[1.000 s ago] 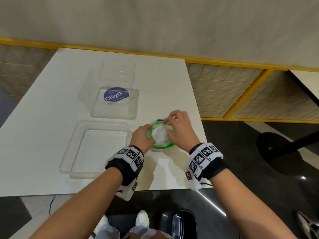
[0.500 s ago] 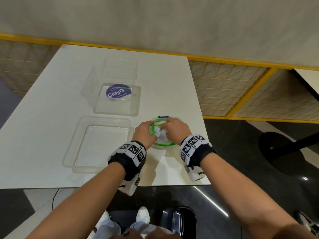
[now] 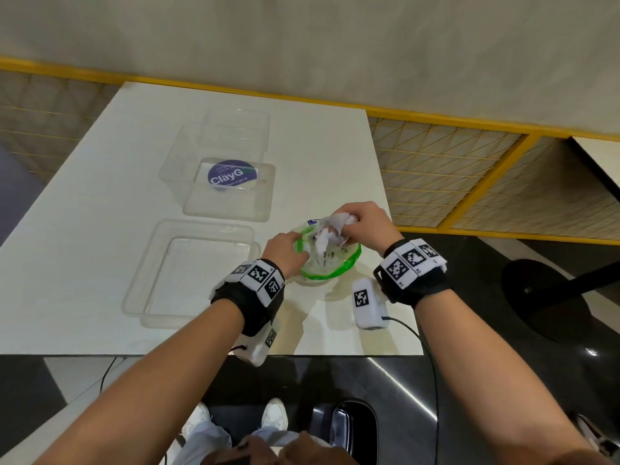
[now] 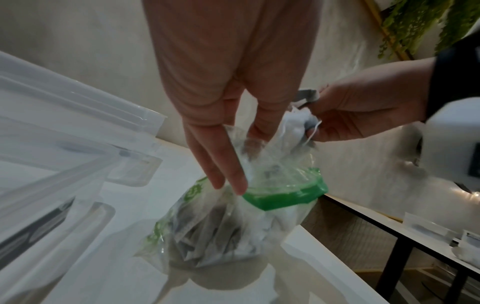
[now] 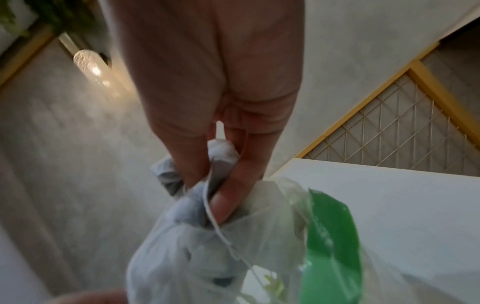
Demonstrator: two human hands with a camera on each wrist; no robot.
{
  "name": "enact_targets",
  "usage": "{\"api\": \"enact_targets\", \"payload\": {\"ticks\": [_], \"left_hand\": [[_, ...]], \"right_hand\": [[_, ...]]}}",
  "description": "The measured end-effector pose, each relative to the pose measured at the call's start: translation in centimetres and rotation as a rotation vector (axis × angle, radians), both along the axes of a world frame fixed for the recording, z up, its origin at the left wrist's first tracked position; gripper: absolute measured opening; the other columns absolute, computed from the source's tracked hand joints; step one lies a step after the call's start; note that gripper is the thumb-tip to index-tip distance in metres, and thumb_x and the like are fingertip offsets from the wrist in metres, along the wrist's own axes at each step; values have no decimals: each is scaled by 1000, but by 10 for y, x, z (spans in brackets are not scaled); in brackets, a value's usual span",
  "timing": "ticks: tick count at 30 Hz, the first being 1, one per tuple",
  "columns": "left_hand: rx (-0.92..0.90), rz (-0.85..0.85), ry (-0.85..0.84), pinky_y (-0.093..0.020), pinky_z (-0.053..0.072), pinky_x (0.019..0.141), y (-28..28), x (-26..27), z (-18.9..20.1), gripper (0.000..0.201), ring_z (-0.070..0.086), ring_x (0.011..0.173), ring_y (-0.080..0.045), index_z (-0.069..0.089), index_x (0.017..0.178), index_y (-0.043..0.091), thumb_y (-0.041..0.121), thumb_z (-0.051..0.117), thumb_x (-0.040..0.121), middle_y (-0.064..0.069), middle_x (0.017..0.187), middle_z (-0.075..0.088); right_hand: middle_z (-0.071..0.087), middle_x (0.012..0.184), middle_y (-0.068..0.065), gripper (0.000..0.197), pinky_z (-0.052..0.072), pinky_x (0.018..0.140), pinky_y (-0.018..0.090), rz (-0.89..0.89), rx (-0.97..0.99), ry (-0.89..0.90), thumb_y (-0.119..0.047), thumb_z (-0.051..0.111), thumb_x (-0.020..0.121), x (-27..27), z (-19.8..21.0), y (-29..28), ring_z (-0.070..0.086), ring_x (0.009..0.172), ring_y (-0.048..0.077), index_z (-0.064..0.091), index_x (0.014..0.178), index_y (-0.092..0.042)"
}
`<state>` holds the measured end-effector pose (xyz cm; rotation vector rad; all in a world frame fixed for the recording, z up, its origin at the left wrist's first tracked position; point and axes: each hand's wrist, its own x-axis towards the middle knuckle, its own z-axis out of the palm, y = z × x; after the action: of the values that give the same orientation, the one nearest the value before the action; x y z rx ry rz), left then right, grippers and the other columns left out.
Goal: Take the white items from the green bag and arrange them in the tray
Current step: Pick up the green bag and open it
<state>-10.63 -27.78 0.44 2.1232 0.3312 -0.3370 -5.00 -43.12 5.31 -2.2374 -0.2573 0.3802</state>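
A clear bag with a green rim (image 3: 339, 267) (image 4: 283, 195) (image 5: 332, 236) stands on the white table near its right edge, with more pouches inside. My left hand (image 3: 298, 245) (image 4: 244, 158) pinches the bag's left rim, fingers outside and thumb inside. My right hand (image 3: 349, 223) (image 5: 207, 191) (image 4: 311, 127) grips a bunch of white stringed pouches (image 3: 330, 226) (image 4: 296, 123) (image 5: 187, 209), raised just above the bag's mouth. The clear tray (image 3: 201, 225) lies empty to the left of the bag.
A clear box with a purple ClayG sticker (image 3: 231, 176) sits behind the tray. The table's near edge (image 3: 201, 354) runs under my forearms. A yellow mesh fence (image 3: 453, 182) and a black table base (image 3: 553, 297) stand to the right.
My right hand, which was down in the bag's mouth, has risen with a bunch of white pouches. My left hand stays on the bag's rim.
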Motion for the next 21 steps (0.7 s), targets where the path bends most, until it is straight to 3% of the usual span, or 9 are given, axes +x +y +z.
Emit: {"api": "enact_targets", "payload": {"ticks": [6, 9, 13, 16, 21], "left_hand": [[26, -17, -22, -41, 45, 97, -6, -1, 0, 52, 52, 115, -37, 44, 137, 6, 4, 51, 85, -21, 136, 41], [54, -11, -65, -29, 35, 100, -6, -4, 0, 48, 48, 118, -33, 45, 135, 9, 8, 53, 87, -20, 134, 41], [1, 18, -99, -19, 27, 96, -5, -9, 6, 44, 43, 123, -28, 47, 131, 11, 12, 56, 88, -18, 138, 36], [-11, 24, -134, -16, 23, 97, -9, -18, 9, 57, 37, 130, -26, 33, 139, 8, 6, 55, 87, -15, 144, 25], [-42, 49, -187, -24, 22, 107, -9, -23, 17, 85, 23, 139, -25, 9, 147, 10, 8, 63, 82, -13, 150, 15]], "right_hand": [[61, 84, 13, 25, 58, 63, 26, -96, 331, 131, 12, 51, 80, 2, 16, -8, 62, 75, 22, 65, 90, -6], [59, 85, 15, 21, 58, 62, 23, -128, 468, 207, 12, 50, 83, 0, 20, -9, 60, 72, 22, 61, 96, 0], [59, 82, 12, 21, 57, 59, 21, -166, 547, 310, 11, 50, 85, -2, 17, -9, 59, 71, 21, 62, 86, -6], [61, 85, 9, 22, 57, 60, 20, -248, 621, 381, 11, 48, 86, -8, 6, -6, 61, 73, 19, 62, 89, -6], [61, 83, 10, 25, 56, 58, 19, -307, 666, 367, 14, 45, 86, -12, 1, -6, 61, 72, 18, 59, 103, 2]]}}
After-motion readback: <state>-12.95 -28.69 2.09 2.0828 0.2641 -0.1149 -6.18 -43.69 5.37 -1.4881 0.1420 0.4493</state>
